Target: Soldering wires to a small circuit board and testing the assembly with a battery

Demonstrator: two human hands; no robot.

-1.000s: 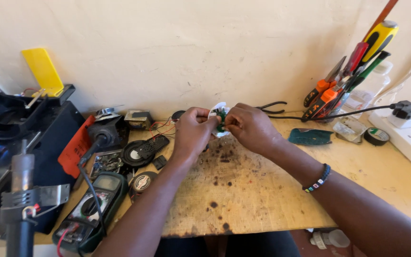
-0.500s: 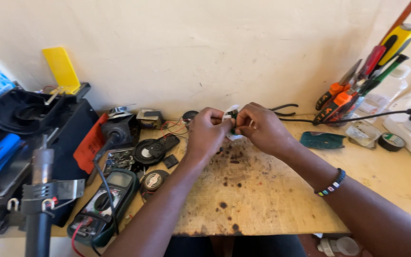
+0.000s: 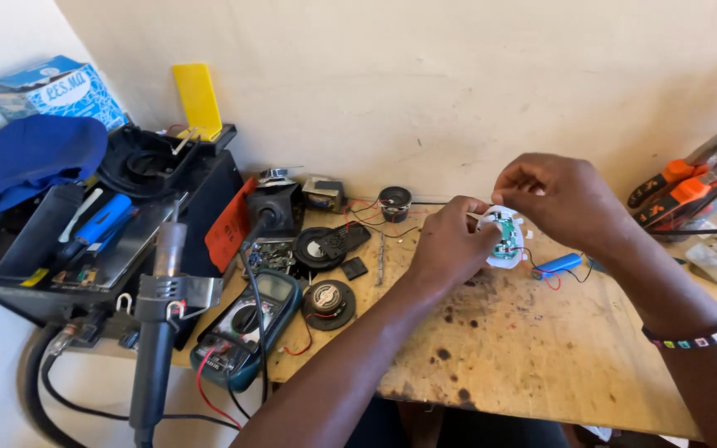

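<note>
My left hand [image 3: 450, 245] grips a small white plastic housing with a green circuit board [image 3: 504, 236] inside it, held just above the stained wooden bench [image 3: 541, 348]. My right hand [image 3: 558, 195] is over the housing's top, fingertips pinched on its upper edge. Thin red and black wires run from the board to a blue cylindrical battery cell [image 3: 558, 265] lying on the bench just right of it. A beaded bracelet sits on my right wrist.
Small round speakers [image 3: 328, 299], a black speaker [image 3: 394, 200] and loose parts lie left of my hands. A green multimeter [image 3: 246, 319] and a hot-air tool [image 3: 158, 332] stand at front left by a black toolbox [image 3: 85, 241]. Orange-handled pliers [image 3: 690, 187] lean at the right wall.
The view has swung left and closer. Both hands stay together on the white housing, which now shows its green board, with the blue battery cell visible beside it.
</note>
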